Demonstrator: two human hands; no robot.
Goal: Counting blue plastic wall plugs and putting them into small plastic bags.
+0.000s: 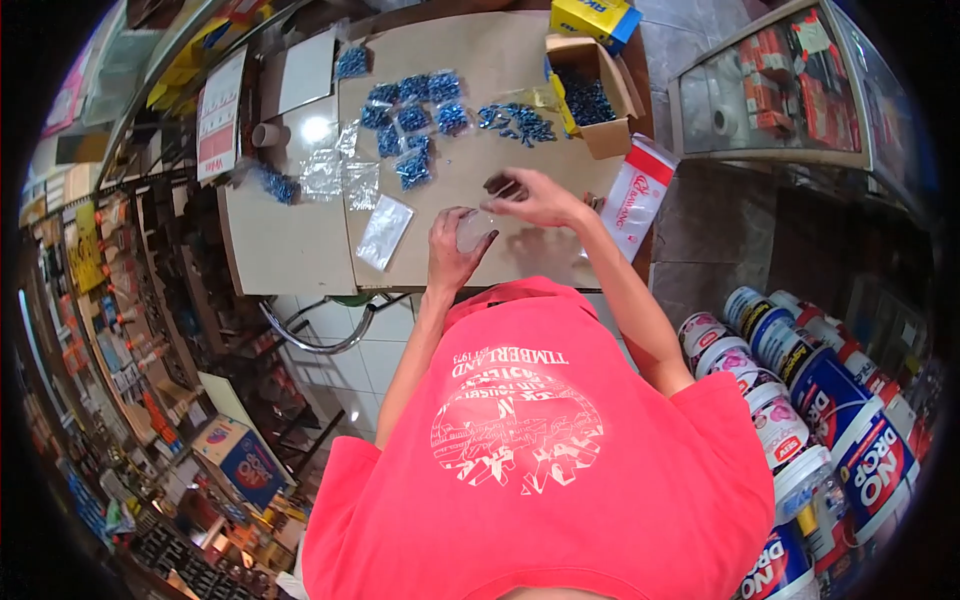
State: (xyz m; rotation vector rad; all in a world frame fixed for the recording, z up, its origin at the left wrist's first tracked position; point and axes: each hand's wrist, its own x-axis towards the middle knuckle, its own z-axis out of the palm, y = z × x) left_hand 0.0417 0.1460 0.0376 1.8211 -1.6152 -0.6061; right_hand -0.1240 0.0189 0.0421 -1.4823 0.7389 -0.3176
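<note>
My left hand point(454, 251) holds a small clear plastic bag point(474, 231) upright above the table's front part. Thumb and fingers of my right hand point(534, 196) are curled at the bag's upper edge, with clear film glinting between them. Dark smudges mark my fingertips. Beyond my hands lies a loose pile of small blue metallic pieces, apparently screws point(517, 122). More of them fill an open cardboard box point(606, 139). Several filled clear bags point(413, 116) sit in a cluster to the left of the pile. A stack of flat clear bags point(385, 231) lies left of my left hand.
Empty clear bags point(322, 174) and another filled bag point(277, 185) lie on the left of the table point(292, 255). A red-and-white plastic packet point(637, 196) rests at the right edge. Paint buckets point(874, 465) stand right, a glass cabinet point(772, 90) far right, loaded shelves point(124, 300) left.
</note>
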